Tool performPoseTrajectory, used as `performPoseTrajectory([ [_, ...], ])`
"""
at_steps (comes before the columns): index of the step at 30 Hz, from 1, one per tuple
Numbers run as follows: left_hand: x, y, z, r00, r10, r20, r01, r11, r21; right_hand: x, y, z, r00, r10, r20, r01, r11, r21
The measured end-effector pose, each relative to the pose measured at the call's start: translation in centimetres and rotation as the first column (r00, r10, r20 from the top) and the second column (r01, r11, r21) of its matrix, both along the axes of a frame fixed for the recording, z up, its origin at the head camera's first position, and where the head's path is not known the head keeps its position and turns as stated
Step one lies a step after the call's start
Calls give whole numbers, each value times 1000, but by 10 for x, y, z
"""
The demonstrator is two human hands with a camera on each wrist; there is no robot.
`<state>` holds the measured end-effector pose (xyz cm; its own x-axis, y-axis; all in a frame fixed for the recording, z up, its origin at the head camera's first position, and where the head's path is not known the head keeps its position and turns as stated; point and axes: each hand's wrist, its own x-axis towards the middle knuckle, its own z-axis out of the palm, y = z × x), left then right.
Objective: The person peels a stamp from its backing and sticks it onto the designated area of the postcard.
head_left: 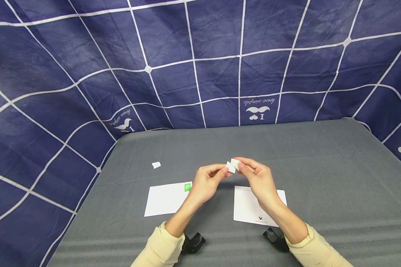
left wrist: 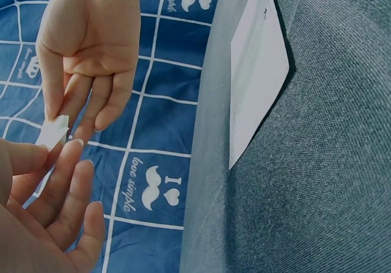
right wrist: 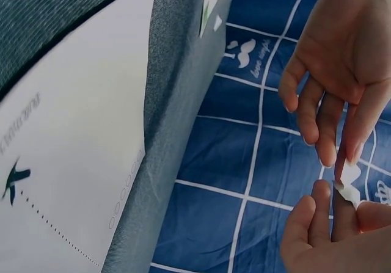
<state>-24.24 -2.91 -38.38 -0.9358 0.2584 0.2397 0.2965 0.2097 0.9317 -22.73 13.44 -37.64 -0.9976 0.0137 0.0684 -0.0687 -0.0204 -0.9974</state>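
Observation:
Over the table, both hands meet in the middle of the head view. My left hand [head_left: 205, 181] pinches a small white piece of paper [head_left: 230, 168] between thumb and fingers. A second small off-white piece [head_left: 235, 163] is pinched by my right hand [head_left: 258, 178], right against the first, and the two overlap. In the left wrist view the off-white piece [left wrist: 56, 131] has an uneven edge. Below the left hand lies a white envelope [head_left: 167, 200] with a green stamp [head_left: 187, 187] in its upper right corner. A white postcard [head_left: 247, 205] lies under the right hand, partly hidden by the forearm.
A small white paper scrap [head_left: 156, 164] lies on the grey table cloth [head_left: 320, 167], beyond the envelope. Dark blue curtains [head_left: 217, 78] with white lines stand behind and at the sides. Black wrist devices [head_left: 194, 243] sit by both sleeves.

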Motion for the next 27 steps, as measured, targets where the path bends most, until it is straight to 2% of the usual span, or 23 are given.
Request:
performPoseTrajectory([
  [10, 1, 1, 1, 1000, 0, 7, 0, 1000, -5, 0, 0, 1, 999, -3, 44, 6, 997, -71],
  [19, 0, 1, 1, 1000, -14, 8, 14, 1000, 20, 1, 2, 3, 993, 36, 112, -12, 978, -208],
  [27, 0, 0, 2, 999, -18, 37, 16, 999, 51, 0, 0, 3, 993, 31, 115, -1, 968, -252],
])
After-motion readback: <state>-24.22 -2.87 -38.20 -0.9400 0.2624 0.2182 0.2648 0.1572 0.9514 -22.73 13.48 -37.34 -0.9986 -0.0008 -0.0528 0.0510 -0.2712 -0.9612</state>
